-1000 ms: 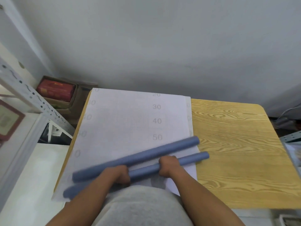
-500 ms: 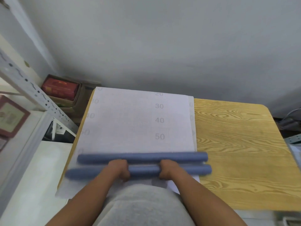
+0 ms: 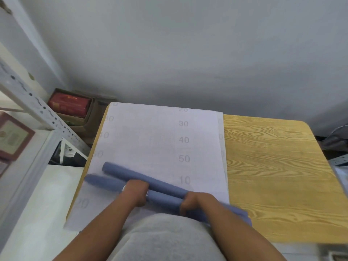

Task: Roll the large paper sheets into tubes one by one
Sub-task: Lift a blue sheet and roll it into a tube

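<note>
Two blue rolled paper tubes lie side by side over a stack of flat pale sheets (image 3: 160, 140) printed with faint numbers. The far tube (image 3: 162, 183) and the near tube (image 3: 162, 199) slant from upper left down to lower right. My left hand (image 3: 136, 193) is closed around the tubes near their middle. My right hand (image 3: 190, 201) grips them further right. The right ends of the tubes are blurred and stick out past my right forearm.
The sheets cover the left half of a wooden table (image 3: 278, 166) set against a grey wall. A white metal shelf frame (image 3: 37, 110) stands at the left, with a red box (image 3: 69, 104) in a carton behind it.
The two tubes have swung clockwise in my hands: their left ends rose away from me and their right ends dropped toward me. Earlier they slanted the other way, then lay level.
</note>
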